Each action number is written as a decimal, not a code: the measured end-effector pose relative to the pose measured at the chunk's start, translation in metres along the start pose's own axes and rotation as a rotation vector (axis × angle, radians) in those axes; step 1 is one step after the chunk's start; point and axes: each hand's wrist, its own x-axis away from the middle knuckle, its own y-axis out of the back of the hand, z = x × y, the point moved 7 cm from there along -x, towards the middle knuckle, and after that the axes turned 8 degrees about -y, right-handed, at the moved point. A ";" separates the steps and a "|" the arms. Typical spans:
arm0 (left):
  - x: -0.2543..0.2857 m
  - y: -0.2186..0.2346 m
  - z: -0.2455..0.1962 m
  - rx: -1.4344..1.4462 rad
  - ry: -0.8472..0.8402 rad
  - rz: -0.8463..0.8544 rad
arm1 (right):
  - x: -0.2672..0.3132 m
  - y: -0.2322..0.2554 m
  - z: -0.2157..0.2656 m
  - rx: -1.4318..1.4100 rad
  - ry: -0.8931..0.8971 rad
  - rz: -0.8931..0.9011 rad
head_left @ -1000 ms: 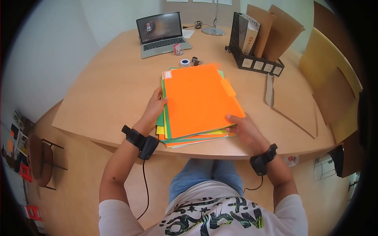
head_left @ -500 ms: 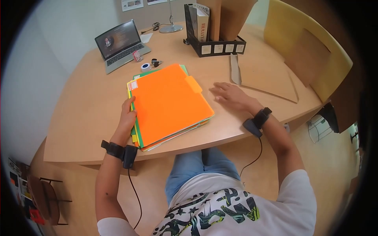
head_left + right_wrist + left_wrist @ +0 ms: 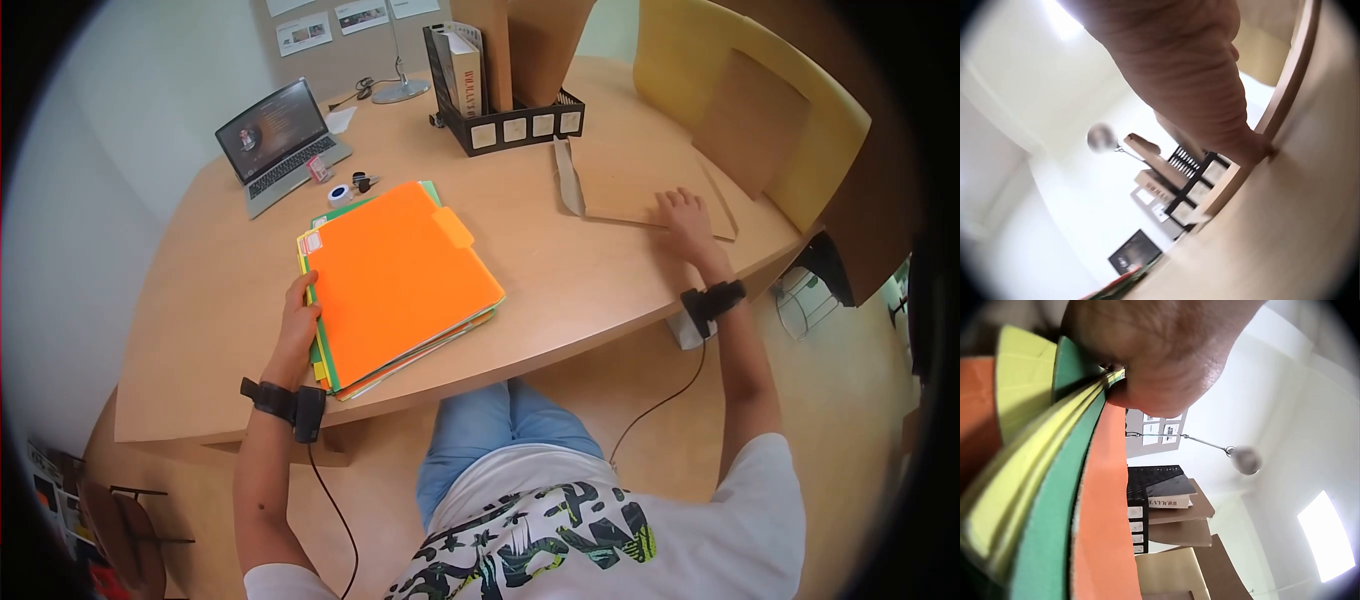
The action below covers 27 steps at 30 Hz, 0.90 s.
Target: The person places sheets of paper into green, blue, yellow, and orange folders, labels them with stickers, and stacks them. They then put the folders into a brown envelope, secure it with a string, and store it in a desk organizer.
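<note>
In the head view, a stack of colored file folders [image 3: 395, 280] with an orange one on top lies at the table's front left. My left hand [image 3: 298, 318] pinches its left edge, thumb over the top. Close up in the left wrist view, yellow and green folders [image 3: 1054, 506] fan out below the orange one. Off to the right lies a flat brown kraft folder [image 3: 625, 180] with a grey flap along its left side. My right hand [image 3: 688, 222] rests at the kraft folder's front edge, fingers loosely spread over it; the right wrist view shows the thumb low by that edge.
A black desk organizer [image 3: 525, 128] holds a book and upright brown folders at the back. To its left are a lamp base [image 3: 401, 91], a laptop [image 3: 285, 140], a small red-and-white box [image 3: 319, 168], a tape roll [image 3: 340, 195] and black clips [image 3: 362, 181]. A yellow chair [image 3: 690, 50] stands back right.
My right hand has let go of the folder stack and moved right onto the kraft folder. My left hand keeps its hold, and the stack's front has settled. The head view has swung right.
</note>
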 end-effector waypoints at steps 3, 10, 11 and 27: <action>-0.010 0.006 0.016 -0.010 -0.027 0.018 | -0.003 -0.015 -0.031 0.171 0.068 0.182; -0.010 0.010 0.016 -0.058 -0.027 -0.020 | -0.005 -0.017 -0.044 0.141 0.211 0.035; -0.010 0.009 0.017 -0.046 -0.023 -0.023 | -0.003 -0.004 -0.045 0.039 0.164 -0.089; -0.006 0.003 0.016 0.084 0.014 0.054 | 0.000 0.099 -0.121 -0.752 -0.569 -0.885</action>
